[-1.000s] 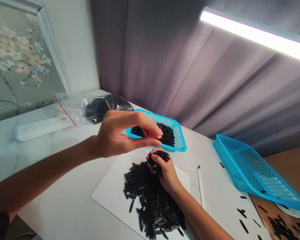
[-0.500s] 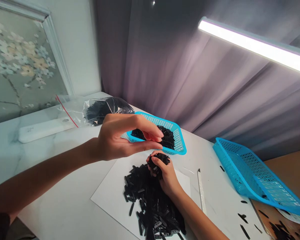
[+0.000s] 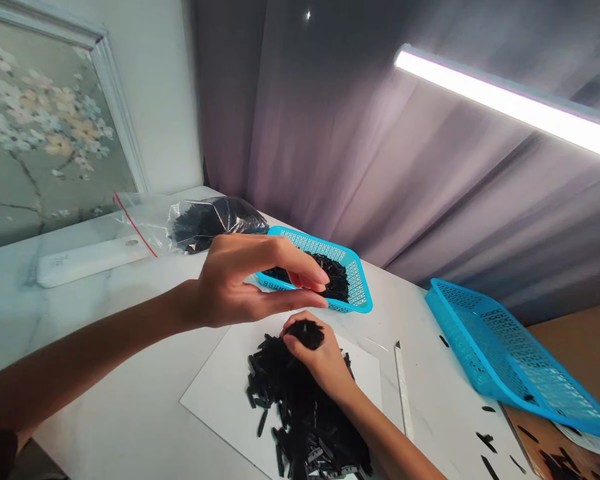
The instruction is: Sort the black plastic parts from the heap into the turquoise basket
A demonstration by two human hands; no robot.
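Note:
My left hand (image 3: 245,283) hovers over the near rim of a small blue perforated plastic basket (image 3: 357,280), its fingers and thumb curved apart. No piece shows distinctly between them, and black pieces (image 3: 337,283) lie in the basket behind the fingertips. My right hand (image 3: 313,357) is closed around a clump of black pieces (image 3: 307,333), pressing down onto a heap of small black plastic bars (image 3: 295,413). That heap lies on a white sheet (image 3: 215,393), and my right hand hides part of it.
A clear plastic bag of black pieces (image 3: 215,223) and a white bar (image 3: 90,263) lie at the table's back left. A larger tilted blue basket (image 3: 500,347) stands at the right edge. A slim white strip (image 3: 404,393) lies beside the sheet, with stray black pieces (image 3: 487,440) nearby.
My right hand has dropped lower onto the heap, still holding the clump. My left hand has barely moved. The whole view has shifted slightly.

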